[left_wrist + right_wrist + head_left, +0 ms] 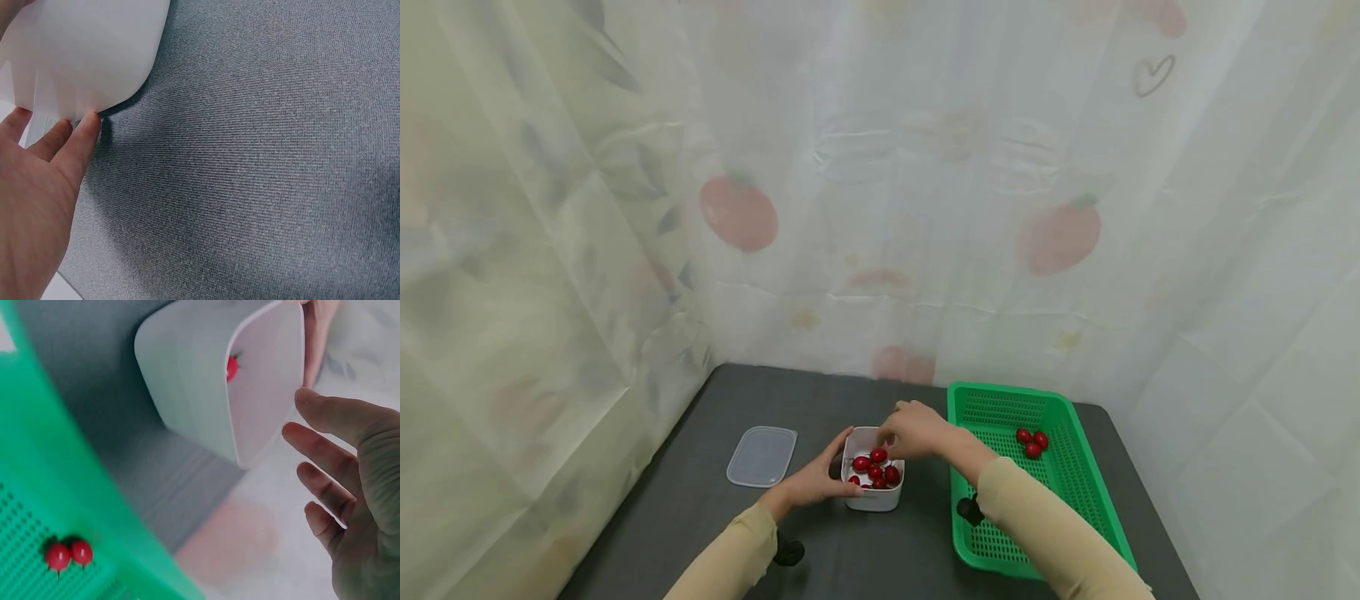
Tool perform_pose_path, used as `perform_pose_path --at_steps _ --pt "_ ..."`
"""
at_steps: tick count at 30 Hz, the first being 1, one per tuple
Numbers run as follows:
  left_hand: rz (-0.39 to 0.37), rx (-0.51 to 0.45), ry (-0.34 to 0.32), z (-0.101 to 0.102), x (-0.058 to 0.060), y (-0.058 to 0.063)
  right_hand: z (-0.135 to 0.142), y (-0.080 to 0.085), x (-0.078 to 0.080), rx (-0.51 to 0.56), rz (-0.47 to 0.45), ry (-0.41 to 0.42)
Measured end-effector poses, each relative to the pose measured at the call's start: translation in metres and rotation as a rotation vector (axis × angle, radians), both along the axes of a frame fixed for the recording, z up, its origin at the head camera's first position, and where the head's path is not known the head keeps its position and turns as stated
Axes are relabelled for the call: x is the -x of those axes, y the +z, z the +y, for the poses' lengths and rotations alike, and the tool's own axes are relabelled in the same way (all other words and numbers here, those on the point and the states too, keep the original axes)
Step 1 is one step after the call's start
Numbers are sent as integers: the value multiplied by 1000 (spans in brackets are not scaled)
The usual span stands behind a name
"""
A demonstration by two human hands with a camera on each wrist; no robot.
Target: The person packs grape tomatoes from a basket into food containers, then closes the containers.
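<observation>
My left hand [811,482] grips a white plastic container [877,502], thumb on its near side and fingers at the far left side. In the left wrist view, fingertips [89,119] press against the container's wall. Several red cherry tomatoes [861,463] lie inside. Over the container's far right rim is my right hand [917,431]. The right wrist view shows that hand [369,462] with fingers loosely bent and apart, nothing between them, beside the container's opening. One cherry tomato [232,368] shows inside there.
To the right stands a green perforated basket [1078,517] with three cherry tomatoes [1033,450] in it; my right forearm crosses above it. A translucent lid [762,457] lies flat on the dark grey tabletop [827,400] at left. Printed curtains [880,208] hang behind and beside the table.
</observation>
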State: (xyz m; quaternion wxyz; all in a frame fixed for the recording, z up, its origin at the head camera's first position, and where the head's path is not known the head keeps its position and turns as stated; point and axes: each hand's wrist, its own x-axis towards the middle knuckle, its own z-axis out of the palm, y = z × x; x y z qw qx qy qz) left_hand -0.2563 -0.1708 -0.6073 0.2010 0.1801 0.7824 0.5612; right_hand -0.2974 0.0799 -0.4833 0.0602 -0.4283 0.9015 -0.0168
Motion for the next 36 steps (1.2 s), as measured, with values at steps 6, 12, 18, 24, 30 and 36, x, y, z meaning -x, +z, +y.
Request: perform_pose_path --at_steps 6,12,18,24,30,36 --pt "2 -8 16 1 1 -1 40 16 5 77 -6 -47" --pt "18 -2 14 0 1 0 77 23 8 130 -39 -109" --pt "24 -4 10 0 2 -2 110 25 4 138 -68 -173" --pt "22 -3 15 1 5 -6 148 15 -1 92 -52 -204" --pt "19 -7 16 1 5 -5 183 0 -10 15 -48 -242" --pt "10 2 27 0 3 -4 208 -12 -18 -39 -77 -286"
